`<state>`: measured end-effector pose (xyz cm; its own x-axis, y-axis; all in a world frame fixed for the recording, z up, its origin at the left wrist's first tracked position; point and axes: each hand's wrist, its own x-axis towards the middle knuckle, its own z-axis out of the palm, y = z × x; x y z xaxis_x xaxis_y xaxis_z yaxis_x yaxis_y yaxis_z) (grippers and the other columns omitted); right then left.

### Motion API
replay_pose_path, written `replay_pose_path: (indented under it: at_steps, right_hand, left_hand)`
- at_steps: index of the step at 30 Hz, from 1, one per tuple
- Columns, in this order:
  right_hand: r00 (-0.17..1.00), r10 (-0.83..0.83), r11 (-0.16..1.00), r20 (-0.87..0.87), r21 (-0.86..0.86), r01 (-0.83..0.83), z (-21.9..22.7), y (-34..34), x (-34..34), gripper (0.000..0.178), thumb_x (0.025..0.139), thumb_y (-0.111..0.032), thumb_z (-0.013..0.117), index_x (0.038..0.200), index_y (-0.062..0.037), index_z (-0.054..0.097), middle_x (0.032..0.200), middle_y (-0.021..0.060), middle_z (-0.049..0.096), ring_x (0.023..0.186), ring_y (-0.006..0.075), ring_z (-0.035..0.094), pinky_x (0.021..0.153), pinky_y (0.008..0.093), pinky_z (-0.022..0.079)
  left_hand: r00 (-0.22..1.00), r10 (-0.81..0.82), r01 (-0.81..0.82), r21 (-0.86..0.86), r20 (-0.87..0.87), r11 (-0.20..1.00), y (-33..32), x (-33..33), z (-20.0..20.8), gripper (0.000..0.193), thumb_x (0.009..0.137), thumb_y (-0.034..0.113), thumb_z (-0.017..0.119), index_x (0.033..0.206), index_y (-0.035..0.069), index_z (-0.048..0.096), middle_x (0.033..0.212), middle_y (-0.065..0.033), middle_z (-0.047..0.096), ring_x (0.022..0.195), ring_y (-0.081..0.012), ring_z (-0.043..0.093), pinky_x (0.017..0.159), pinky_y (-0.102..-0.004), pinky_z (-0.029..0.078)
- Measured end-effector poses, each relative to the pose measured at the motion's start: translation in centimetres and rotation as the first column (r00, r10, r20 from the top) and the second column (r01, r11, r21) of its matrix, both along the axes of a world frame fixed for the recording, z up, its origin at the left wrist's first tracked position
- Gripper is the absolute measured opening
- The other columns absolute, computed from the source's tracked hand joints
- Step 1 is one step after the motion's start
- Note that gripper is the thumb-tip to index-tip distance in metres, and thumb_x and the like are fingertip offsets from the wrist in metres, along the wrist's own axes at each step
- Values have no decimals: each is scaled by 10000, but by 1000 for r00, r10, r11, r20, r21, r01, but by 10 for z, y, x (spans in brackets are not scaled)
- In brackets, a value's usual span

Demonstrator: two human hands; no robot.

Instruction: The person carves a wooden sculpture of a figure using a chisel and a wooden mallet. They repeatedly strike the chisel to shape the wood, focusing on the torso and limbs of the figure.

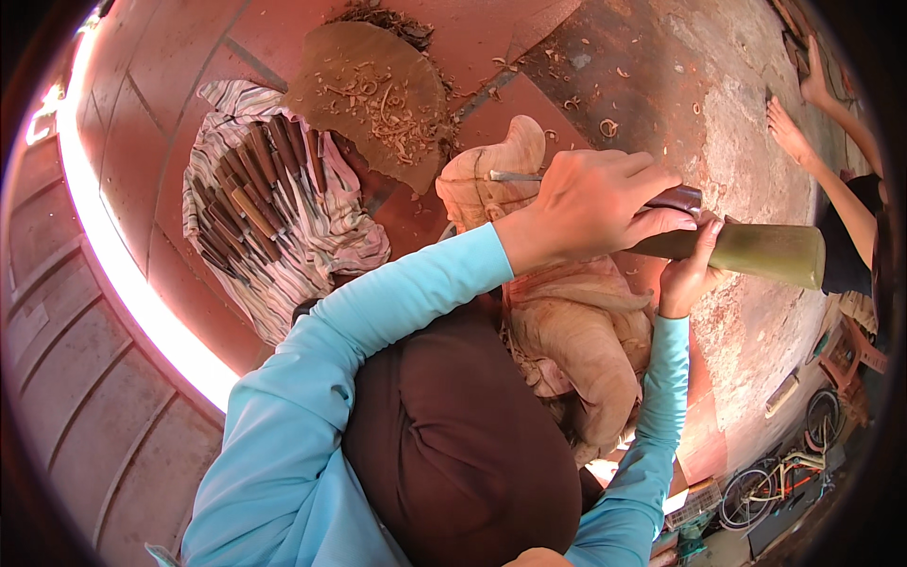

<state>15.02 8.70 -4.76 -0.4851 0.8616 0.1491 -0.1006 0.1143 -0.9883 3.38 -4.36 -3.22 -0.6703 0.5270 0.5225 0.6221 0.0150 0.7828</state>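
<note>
While the left hand [590, 203] grips the chisel [515, 176] on the carving [567, 312] at frame centre, the right hand [688, 274] clenches the mallet [756, 253]; an off-centre strike could hit the knuckles.

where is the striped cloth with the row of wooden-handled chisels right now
In the head view the striped cloth lies spread on the red floor at upper left, left of the pale wooden carving and just below the flat wooden board strewn with shavings.
</note>
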Motion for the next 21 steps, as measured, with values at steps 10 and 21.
replay_pose_path:
  at_steps: [10, 21]
  right_hand:
    - [941, 36, 861, 337, 468, -200, -17, 9, 5, 221, 850, -14, 640, 1048, 1, 542, 831, 54, 602, 741, 107, 546, 713, 258, 458]
    - [922, 109, 951, 371, 231, -205, -17, 18, 15, 246, 833, -26, 674, 1044, -19, 548, 882, 40, 598, 731, 91, 529, 681, 243, 451]
  left_hand:
    - [998, 36, -40, 72, 48, 997, -6, -4, 2, 320, 722, 320, 755, 923, 90, 657, 703, -19, 623, 584, -176, 600, 487, -279, 447]
    - [999, 42, -41, 25, -24, 999, -4, -2, -2, 274, 719, 308, 758, 894, 116, 674, 664, -4, 608, 567, -158, 589, 475, -271, 431]
